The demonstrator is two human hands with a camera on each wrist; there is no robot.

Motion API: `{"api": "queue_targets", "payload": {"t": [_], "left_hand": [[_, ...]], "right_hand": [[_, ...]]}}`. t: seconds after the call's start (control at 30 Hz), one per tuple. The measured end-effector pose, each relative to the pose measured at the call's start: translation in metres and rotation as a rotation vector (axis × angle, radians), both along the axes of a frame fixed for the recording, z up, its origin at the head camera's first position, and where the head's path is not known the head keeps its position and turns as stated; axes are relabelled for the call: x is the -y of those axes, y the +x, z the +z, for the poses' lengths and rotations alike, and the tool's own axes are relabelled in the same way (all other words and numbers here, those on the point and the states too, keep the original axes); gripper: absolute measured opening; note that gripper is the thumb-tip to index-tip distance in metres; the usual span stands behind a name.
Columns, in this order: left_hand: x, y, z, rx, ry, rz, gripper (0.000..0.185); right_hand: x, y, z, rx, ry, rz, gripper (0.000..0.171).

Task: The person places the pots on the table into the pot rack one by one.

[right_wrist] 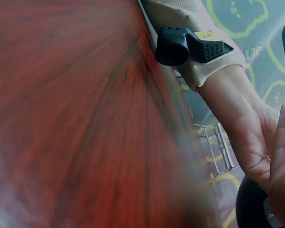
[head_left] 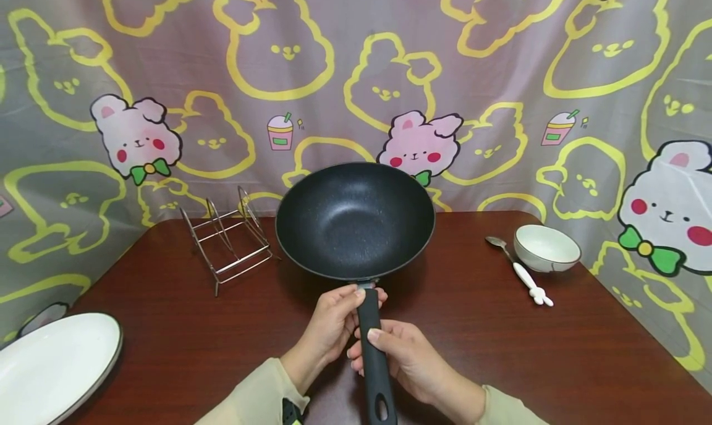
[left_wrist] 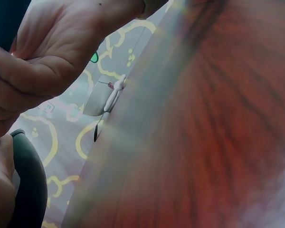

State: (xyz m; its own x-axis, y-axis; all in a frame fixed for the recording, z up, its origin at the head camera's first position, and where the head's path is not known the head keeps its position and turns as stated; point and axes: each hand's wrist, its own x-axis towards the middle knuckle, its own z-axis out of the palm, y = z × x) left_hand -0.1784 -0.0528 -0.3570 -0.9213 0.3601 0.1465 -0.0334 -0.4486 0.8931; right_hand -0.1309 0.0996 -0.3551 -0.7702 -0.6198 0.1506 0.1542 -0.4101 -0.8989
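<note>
Mostly the wrist views are blurred, showing only slivers of the black pan and its handle. Dark, speckled, empty, it sits mid-table. The left hand and right hand both curl around the handle. Rack, plate, spoon and bowl stand well apart.

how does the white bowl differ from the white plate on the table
The bowl is small and deep, at the table's far right beside a spoon; the plate is broad, flat and sits at the near left, partly cut off by the picture's edge. The bowl shows whole. Both are white and empty.
</note>
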Motion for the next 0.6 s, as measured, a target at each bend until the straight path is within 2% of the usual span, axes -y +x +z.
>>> {"api": "queue_targets", "payload": {"t": [0.3, 0.6], "left_hand": [[0.0019, -0.0052, -0.0011, -0.04, 0.024, -0.001, 0.031], [0.0052, -0.0085, 0.0045, -0.086, 0.044, 0.018, 0.033]], "right_hand": [[0.0008, -0.0039, -0.0052, -0.047, -0.032, 0.023, 0.018], [0.0027, -0.0092, -0.0068, -0.069, -0.061, 0.039, 0.018]]}}
